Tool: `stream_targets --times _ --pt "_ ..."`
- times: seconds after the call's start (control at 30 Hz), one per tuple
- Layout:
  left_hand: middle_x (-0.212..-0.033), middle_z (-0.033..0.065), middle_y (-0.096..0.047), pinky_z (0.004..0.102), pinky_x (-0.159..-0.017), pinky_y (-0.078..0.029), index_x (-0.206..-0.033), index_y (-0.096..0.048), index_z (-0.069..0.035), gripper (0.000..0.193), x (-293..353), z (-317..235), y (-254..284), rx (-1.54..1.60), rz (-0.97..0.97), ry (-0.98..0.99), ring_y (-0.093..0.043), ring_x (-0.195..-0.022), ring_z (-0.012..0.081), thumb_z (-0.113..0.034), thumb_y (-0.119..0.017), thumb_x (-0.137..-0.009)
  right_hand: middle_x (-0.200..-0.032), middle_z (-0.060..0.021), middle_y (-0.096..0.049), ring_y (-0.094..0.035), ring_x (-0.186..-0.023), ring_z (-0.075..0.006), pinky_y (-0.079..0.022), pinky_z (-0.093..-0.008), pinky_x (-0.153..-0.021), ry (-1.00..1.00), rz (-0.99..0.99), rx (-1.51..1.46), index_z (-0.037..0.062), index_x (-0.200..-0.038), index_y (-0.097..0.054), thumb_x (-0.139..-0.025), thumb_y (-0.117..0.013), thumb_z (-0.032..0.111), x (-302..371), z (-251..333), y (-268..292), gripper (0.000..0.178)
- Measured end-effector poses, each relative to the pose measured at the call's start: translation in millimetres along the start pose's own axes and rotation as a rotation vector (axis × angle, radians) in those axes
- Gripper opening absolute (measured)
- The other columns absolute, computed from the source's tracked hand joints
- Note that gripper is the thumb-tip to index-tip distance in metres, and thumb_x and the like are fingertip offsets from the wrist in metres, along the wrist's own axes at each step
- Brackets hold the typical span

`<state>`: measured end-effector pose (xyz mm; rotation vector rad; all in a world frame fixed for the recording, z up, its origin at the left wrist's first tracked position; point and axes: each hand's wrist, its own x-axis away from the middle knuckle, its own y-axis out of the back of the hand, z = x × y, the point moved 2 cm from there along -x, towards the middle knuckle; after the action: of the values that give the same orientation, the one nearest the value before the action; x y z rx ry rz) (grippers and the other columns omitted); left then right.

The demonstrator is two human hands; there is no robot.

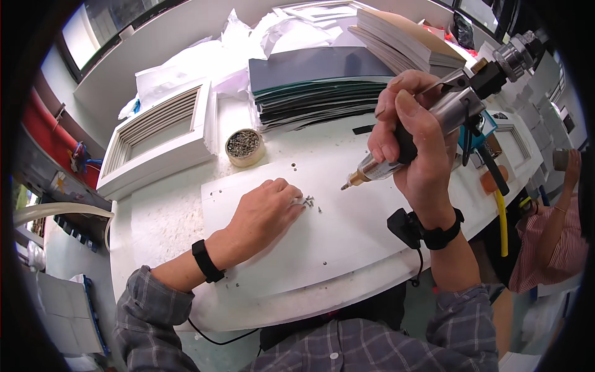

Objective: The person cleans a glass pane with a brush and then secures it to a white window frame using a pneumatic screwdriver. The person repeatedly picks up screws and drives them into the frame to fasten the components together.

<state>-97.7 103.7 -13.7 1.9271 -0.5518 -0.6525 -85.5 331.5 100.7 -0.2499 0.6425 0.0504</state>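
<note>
My right hand [424, 133] is wrapped round a silver pneumatic screwdriver [378, 167]. Its brass-coloured tip points down and left, above a white panel [365, 235] with several small holes. My left hand [265, 214] rests on that panel with its fingers curled together. Small screws [310, 201] show at its fingertips, and one loose screw [320, 209] lies just to the right. What sits deeper inside the fingers is hidden. Beyond my left hand stands a round tub [259, 155] filled with screws.
A white louvred frame [198, 136] lies at the back left. Behind the panel are a stack of dark sheets [322, 102] and a stack of pale boards [396, 43]. A yellow-handled tool [502, 223] hangs at the right table edge. Another person [551, 242] is at far right.
</note>
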Motion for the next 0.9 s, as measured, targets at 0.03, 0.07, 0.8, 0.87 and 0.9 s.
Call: stream_targets --times 0.03,0.07,0.8,0.87,0.9 --pt "-0.096 0.0114 -0.066 0.0400 -0.080 -0.054 -0.106 -0.069 -0.005 0.019 -2 -1 -2 -0.030 -0.016 -0.014 -0.065 -0.092 0.0295 -0.020 -0.071 -0.093 -0.085 -0.0091 -0.061 -0.052 -0.050 -0.0091 -0.046 -0.0270 -0.050 0.005 -0.014 -0.100 -0.0003 -0.114 -0.056 -0.098 -0.063 0.015 5 1 11 0.023" --pt "-0.094 0.0112 -0.066 0.0402 -0.078 -0.054 -0.104 -0.069 -0.005 0.018 -3 -3 -4 -0.060 -0.032 -0.027 -0.065 -0.090 0.0297 -0.019 -0.071 -0.093 -0.086 -0.0093 -0.061 -0.051 -0.050 -0.0089 -0.046 -0.0270 -0.051 0.013 -0.043 -0.106 0.0001 -0.114 -0.056 -0.099 -0.062 0.016 11 5 16 0.022" --pt "-0.093 0.0080 -0.069 0.0286 -0.080 -0.056 -0.095 -0.054 -0.002 0.013 136 -26 46 0.505 -0.158 0.410 -0.067 -0.087 0.0142 0.005 -0.065 -0.091 -0.091 -0.0050 -0.055 -0.044 -0.048 -0.0065 -0.044 -0.0250 -0.044 -0.065 0.040 -0.464 0.0057 -0.116 -0.047 -0.108 -0.047 0.021 83 -7 -40 0.017" --pt "-0.098 0.0052 -0.067 0.0275 -0.084 -0.054 -0.099 -0.055 -0.004 0.014 167 -22 34 0.713 -0.262 0.486 -0.065 -0.093 0.0116 0.004 -0.065 -0.094 -0.091 -0.0049 -0.055 -0.043 -0.048 -0.0072 -0.044 -0.0258 -0.045 -0.086 0.044 -0.492 0.0059 -0.116 -0.047 -0.108 -0.047 0.022 84 -13 -59 0.018" --pt "-0.099 0.0041 -0.067 0.0272 -0.086 -0.053 -0.100 -0.055 -0.005 0.015 181 -20 26 0.834 -0.312 0.527 -0.064 -0.095 0.0107 0.003 -0.066 -0.095 -0.091 -0.0048 -0.055 -0.043 -0.048 -0.0074 -0.044 -0.0260 -0.045 -0.100 0.049 -0.502 0.0059 -0.116 -0.047 -0.108 -0.047 0.022 84 -14 -70 0.018"
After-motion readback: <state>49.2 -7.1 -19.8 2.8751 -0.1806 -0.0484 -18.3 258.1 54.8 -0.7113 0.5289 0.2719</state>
